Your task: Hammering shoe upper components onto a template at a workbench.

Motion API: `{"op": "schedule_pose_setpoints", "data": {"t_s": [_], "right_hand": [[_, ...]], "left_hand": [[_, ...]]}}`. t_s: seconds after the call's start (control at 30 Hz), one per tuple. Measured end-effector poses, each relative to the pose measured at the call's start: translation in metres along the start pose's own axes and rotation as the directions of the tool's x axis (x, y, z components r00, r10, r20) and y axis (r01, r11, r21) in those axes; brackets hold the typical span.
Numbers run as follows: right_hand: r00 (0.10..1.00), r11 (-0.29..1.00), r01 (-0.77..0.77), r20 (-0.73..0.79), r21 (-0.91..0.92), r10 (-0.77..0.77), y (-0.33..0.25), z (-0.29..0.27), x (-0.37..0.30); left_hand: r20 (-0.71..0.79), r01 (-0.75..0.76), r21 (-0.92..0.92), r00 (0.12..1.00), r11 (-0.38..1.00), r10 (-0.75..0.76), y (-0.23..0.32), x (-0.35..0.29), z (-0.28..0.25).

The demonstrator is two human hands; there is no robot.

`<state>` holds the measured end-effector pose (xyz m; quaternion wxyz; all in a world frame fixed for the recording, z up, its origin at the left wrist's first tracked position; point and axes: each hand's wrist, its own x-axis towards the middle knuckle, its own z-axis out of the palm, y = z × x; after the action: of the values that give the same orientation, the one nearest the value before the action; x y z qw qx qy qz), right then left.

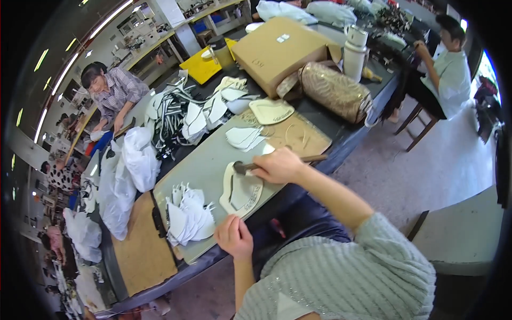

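My right hand is wrapped round a hammer, its dark head over the upper part of a cream, curved template. Inside that template's outline lies a pale grey piece. At the template's near end is my left hand, its fingers curled together; whatever they hold, if anything, is hidden. Left of it, white cut pieces lie in an overlapping stack on the grey-green work board. Farther off rest a few more white pieces and a second cream template.
White plastic bags and a heap of strappy pieces stand left and beyond. A cardboard box, a patterned bag and a white flask line the far right. Co-workers sit at left and right.
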<state>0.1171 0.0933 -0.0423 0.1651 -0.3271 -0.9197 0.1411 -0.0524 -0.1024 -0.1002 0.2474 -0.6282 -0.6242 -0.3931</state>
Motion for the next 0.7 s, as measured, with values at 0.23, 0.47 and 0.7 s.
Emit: {"op": "schedule_pose_setpoints", "data": {"t_s": [0.23, 0.47, 0.7], "right_hand": [[0.948, 0.953, -0.284, -0.116, 0.104, 0.295, 0.060, -0.035, -0.032], [0.982, 0.994, 0.047, 0.189, -0.101, -0.028, 0.001, -0.049, 0.013], [0.978, 0.980, -0.023, 0.197, -0.199, 0.063, 0.037, -0.042, -0.008]], "left_hand": [[0.162, 0.102, -0.179, 0.984, 0.979, -0.073, 0.017, 0.030, 0.059], [0.231, 0.181, -0.069, 0.960, 0.981, -0.161, -0.005, 0.058, 0.015], [0.355, 0.151, -0.143, 0.930, 0.978, -0.092, 0.018, 0.062, 0.063]]}}
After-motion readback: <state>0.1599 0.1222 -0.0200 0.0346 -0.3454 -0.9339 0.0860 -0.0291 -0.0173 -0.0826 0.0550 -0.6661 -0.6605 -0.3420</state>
